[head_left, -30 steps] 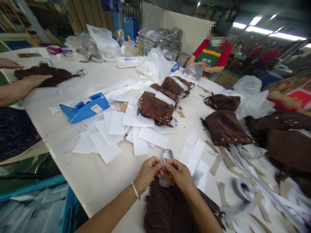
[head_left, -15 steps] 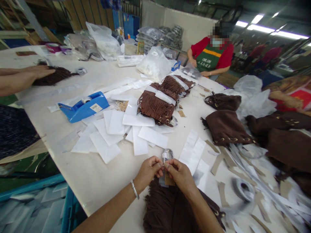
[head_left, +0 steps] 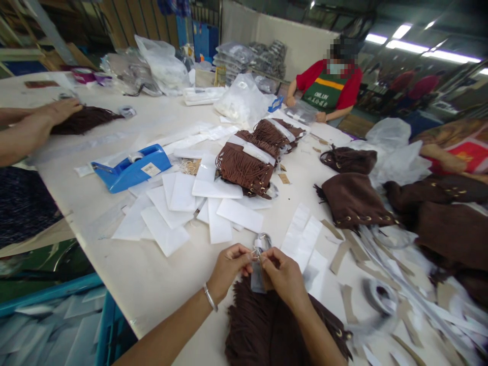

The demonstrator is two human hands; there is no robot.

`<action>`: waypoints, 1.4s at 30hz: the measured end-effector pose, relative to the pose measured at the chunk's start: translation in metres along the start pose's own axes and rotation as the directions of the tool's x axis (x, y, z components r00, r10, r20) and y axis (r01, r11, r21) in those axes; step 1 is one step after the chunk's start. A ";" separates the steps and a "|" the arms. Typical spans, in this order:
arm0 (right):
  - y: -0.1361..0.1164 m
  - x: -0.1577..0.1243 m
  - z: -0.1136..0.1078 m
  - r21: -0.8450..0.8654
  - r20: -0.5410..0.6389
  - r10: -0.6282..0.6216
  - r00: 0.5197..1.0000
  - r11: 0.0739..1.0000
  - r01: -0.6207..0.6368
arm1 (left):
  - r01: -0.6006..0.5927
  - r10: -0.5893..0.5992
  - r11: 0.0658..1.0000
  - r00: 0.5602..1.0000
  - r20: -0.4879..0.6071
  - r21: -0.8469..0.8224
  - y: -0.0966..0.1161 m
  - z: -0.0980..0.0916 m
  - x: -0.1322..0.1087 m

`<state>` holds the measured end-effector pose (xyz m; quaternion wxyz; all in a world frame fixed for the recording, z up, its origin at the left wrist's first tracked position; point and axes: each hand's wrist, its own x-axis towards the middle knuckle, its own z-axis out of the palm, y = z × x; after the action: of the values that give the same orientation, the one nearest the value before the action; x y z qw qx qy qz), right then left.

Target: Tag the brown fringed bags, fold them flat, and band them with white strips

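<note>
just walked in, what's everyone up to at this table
The person's left hand and right hand are close together, fingertips pinching what looks like a thin cord, though the detail is tiny. Beneath them, a dark brown fringed bag lies on the table. White sheets and a blue tape dispenser sit further off. Across the table, a co-worker in a green apron handles clear plastic; at the left edge, someone's hand rests on brown fringe.
</note>
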<state>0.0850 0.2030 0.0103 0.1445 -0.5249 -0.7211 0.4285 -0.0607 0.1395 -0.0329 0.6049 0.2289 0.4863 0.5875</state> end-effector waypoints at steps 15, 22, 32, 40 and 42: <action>0.011 -0.049 -0.002 -0.558 0.062 -0.367 0.928 0.758 0.337 | 0.312 -0.190 0.923 0.878 0.440 -0.224 0.025 -0.033 -0.003; 0.006 -0.039 -0.001 -0.586 -0.018 -0.319 0.948 0.772 0.248 | 0.181 -0.218 0.975 0.905 0.366 0.133 0.023 -0.037 0.003; -0.029 -0.019 0.001 -0.695 0.085 -0.322 0.943 0.659 0.288 | -0.290 0.232 0.893 0.952 0.200 0.345 0.010 -0.014 -0.003; -0.023 -0.012 0.000 -0.216 0.133 -0.344 0.930 0.905 0.366 | -0.423 0.341 0.669 0.905 0.253 0.611 0.024 -0.010 -0.004; -0.019 -0.014 -0.002 -0.118 0.146 -0.340 0.929 0.926 0.358 | -0.409 0.349 0.626 0.908 0.231 0.664 0.025 -0.011 -0.004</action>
<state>0.0794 0.1904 0.0297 0.1360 -0.3694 -0.8393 0.3749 -0.0811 0.1372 -0.0152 0.3544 0.5605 0.5876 0.4636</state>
